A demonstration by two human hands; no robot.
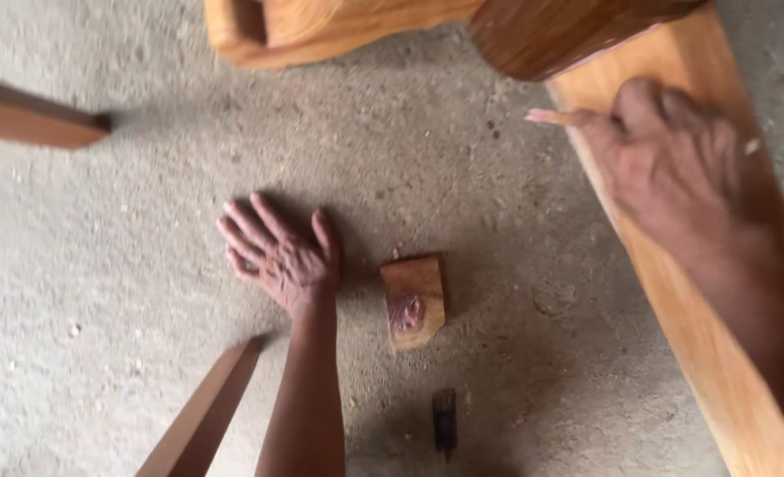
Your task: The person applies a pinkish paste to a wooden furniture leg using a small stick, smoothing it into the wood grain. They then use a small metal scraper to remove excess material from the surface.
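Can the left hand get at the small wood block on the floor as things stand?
Probably yes. The left hand lies flat on the concrete floor, fingers spread, grip empty. The small wood block sits just to its right with bare floor between them. The right hand is away on the long plank.

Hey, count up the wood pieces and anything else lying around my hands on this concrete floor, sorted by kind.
Large light-coloured planks: 1
Dark reddish wooden bars: 2
Carved furniture pieces at the top: 2
Small wooden blocks: 1
Small dark objects, too blurred to identify: 1
Total: 7
The left hand lies flat on the floor; the right hand rests on the plank.
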